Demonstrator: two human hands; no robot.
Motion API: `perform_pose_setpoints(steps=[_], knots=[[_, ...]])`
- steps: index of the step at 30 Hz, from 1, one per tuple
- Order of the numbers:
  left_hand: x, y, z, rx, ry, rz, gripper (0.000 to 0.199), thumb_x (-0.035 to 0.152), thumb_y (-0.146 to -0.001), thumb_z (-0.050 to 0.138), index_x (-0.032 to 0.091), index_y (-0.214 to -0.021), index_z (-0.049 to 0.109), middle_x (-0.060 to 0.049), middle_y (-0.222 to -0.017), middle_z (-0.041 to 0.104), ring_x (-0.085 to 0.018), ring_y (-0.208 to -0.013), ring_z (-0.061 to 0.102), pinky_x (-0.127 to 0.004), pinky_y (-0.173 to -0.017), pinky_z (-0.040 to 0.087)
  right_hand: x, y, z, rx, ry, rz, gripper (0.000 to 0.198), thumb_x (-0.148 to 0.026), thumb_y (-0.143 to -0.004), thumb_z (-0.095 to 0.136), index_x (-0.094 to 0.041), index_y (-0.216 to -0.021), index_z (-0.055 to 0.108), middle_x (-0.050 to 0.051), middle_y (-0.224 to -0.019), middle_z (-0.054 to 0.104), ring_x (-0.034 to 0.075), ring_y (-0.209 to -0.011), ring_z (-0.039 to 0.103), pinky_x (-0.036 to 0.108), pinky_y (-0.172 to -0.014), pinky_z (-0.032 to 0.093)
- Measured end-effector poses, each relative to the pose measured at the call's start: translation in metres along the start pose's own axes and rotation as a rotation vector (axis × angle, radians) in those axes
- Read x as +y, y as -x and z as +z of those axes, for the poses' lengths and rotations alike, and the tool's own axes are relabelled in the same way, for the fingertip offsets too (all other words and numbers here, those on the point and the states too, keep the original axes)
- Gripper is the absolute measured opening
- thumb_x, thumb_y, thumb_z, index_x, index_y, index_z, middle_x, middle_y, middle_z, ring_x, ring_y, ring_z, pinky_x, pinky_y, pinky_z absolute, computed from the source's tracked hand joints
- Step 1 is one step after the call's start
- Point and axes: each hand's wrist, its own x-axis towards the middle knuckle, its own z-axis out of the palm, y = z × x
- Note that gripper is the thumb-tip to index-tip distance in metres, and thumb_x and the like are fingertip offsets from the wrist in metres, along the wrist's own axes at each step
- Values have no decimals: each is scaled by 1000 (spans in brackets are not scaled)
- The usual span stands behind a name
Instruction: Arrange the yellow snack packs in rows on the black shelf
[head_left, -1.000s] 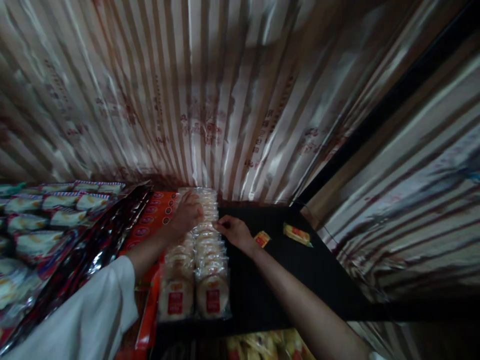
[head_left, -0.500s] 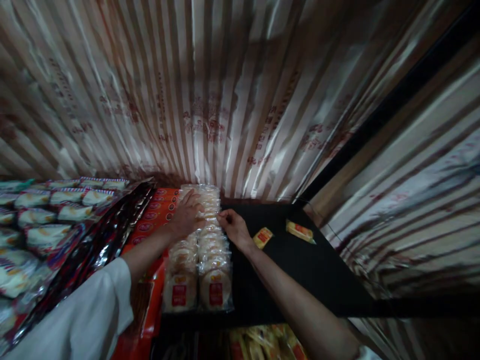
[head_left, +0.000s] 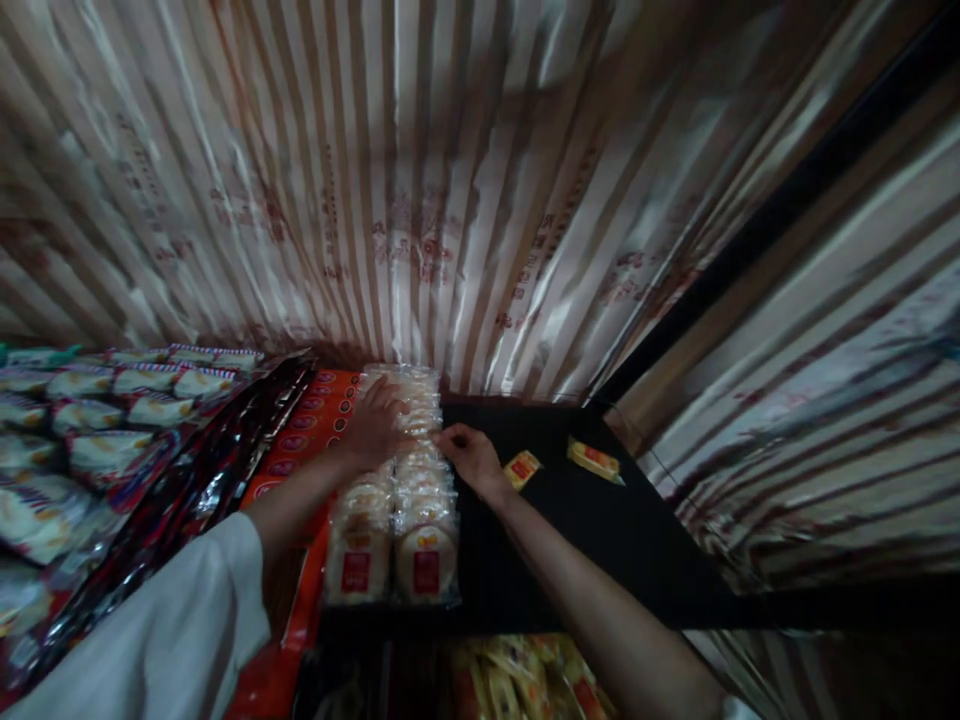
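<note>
Down on the black shelf (head_left: 585, 550), two rows of clear-wrapped packets (head_left: 426, 565), side by side, stretching from the front edge back almost to the rear edge. Left hand (head_left: 375, 430) over the rear half of the left row, open, fingers spread toward the striped sheet (head_left: 420, 200) behind; cannot tell whether pressing on the wrappers or just above. And the right hand (head_left: 469, 460), up at the outer side of the right row, fingers curled in toward the thumb; cannot tell whether closed on a wrapper or merely touching. To the right, plenty of bare black, open room out to the shelf's right edge, with the right forearm slanting across. One small yellow pack (head_left: 523, 468) just beside the wrist, another yellow pack (head_left: 595, 460) nearer the back right corner. Tight on the left, though: orange bag (head_left: 315, 425) close along the rows, then dark shiny wrappers (head_left: 217, 470), then white packets (head_left: 105, 455). Below the front edge, more yellow packs (head_left: 510, 680).
</note>
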Motion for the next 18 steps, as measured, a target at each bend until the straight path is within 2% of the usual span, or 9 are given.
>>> perform_pose_setpoints(steps=[5,10,15,18], knots=[[3,4,1,-31,-18,-66,37,37,-69,73,19,-98,60,-9,-138,44,-33,-140,20,-54,-113,29,-4,9,-6,67,39,20,37,-57,-77,55,-21,-75,63,1,-74,67,16,-71,61,26,-65,43],[5,3,4,-34,-12,-89,34,34,-69,72,18,-96,60,-10,-140,42,-33,-141,19,-52,-113,30,-4,19,-21,-152,96,64,35,-54,-76,58,-20,-73,67,2,-69,68,16,-67,62,25,-60,42],[10,2,2,-33,-19,-117,30,28,-69,72,17,-95,61,-10,-139,44,-33,-141,20,-54,-112,30,-2,20,-23,-162,103,41,35,-53,-77,57,-20,-70,68,1,-65,67,16,-65,61,25,-57,40],[13,2,0,-43,-27,-131,31,28,-69,72,15,-96,62,-12,-138,44,-34,-141,20,-53,-113,29,-2,19,-23,-212,74,-21,32,-50,-74,61,-20,-76,69,1,-72,70,17,-70,63,25,-62,42]])
